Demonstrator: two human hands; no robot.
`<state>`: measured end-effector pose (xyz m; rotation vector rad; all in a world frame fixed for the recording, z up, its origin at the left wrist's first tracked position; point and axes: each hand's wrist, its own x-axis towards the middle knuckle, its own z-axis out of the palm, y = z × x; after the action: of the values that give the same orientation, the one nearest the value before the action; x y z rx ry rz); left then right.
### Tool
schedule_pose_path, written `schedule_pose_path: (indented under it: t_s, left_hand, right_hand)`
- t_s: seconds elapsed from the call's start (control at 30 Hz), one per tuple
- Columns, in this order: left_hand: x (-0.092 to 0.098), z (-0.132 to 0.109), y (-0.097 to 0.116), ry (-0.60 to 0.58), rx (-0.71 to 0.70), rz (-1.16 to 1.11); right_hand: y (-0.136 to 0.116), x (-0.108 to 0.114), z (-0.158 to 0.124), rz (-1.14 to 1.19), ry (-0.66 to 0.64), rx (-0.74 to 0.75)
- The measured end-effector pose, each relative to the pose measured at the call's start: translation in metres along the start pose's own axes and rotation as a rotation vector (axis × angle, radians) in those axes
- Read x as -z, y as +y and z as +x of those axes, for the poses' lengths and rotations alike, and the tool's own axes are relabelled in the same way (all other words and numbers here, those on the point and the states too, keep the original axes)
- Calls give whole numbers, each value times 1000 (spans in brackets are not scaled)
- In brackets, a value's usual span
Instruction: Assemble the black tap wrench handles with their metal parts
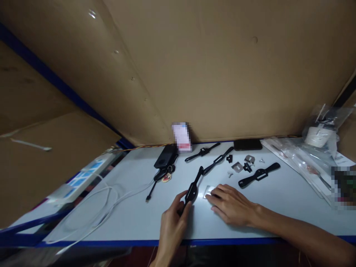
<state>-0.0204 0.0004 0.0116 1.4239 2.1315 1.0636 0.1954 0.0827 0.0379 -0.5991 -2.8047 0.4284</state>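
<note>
My left hand point(175, 218) is closed around one end of a black spokeshave body point(191, 192), which is tilted with its far end pointing away from me. Beside it, my right hand point(233, 205) rests low over the table, fingertips on a flat metal spokeshave blade point(208, 191) and thumb apart from it. The fingers partly cover this blade. Two more black spokeshave bodies, one farther back point(204, 151) and one nearer point(218, 160), lie beyond my hands. Another spokeshave body point(260, 175) lies to the right. Loose blades point(237, 167), black caps point(247, 167) and small silver thumbscrews point(229, 174) are scattered between them.
A black power bank point(164, 157) with a short cable and a white cord point(111, 202) occupy the left side. A phone point(182, 137) leans on the cardboard wall; a dark phone-like slab point(247, 144) lies behind. Plastic bags point(303, 159) sit right. The blue table edge point(236, 241) is near me.
</note>
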Motion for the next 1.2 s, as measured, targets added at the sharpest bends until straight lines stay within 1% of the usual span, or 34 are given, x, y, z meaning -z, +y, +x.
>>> schedule_pose_path:
  t_s: [0.1, 0.17, 0.3, 0.37, 0.43, 0.5, 0.57, 0.67, 0.77, 0.83, 0.93, 1.0, 1.07, 1.13, 1.2]
  left_hand:
    - [8, 7, -9, 12, -11, 91]
    - [12, 17, -15, 39, -21, 202]
    - [20, 42, -28, 79, -57, 503]
    - [24, 53, -34, 81, -100, 612]
    - [25, 60, -38, 100, -164, 658]
    - [22, 59, -36, 124, -268, 639]
    - [13, 51, -30, 106, -401, 561]
    - [-6, 35, -18, -13, -569, 455]
    - [-17, 27, -16, -98, -631, 471]
    - [-18, 31, -22, -111, -633, 496]
    - [-12, 53, -28, -109, -620, 510]
    - [-10, 76, -22, -116, -629, 490]
    - [-13, 104, -6, -161, -640, 514]
    - [-20, 134, 14, -219, -634, 639]
    - [-29, 162, 31, -223, -618, 685]
  right_hand:
    - [3, -3, -1, 92, 19, 31]
    - [9, -5, 0, 70, 36, -25]
    - [27, -8, 1, -8, 53, -188]
    - [34, -8, 1, -20, 34, -224]
    - [36, -10, 1, -23, 29, -241]
    - [36, -12, 1, -32, 47, -257]
    - [35, -14, 2, -50, 71, -276]
    - [36, -15, 2, -61, 80, -311]
    - [38, -14, 1, -40, 56, -331]
    - [39, -13, 0, -26, 58, -333]
    - [39, -13, 1, -28, 101, -328]
    - [40, -13, 2, -36, 119, -321]
    - [40, -12, 3, -44, 128, -311]
    - [40, -10, 2, -55, 123, -303]
    - [40, -6, 2, -70, 99, -302]
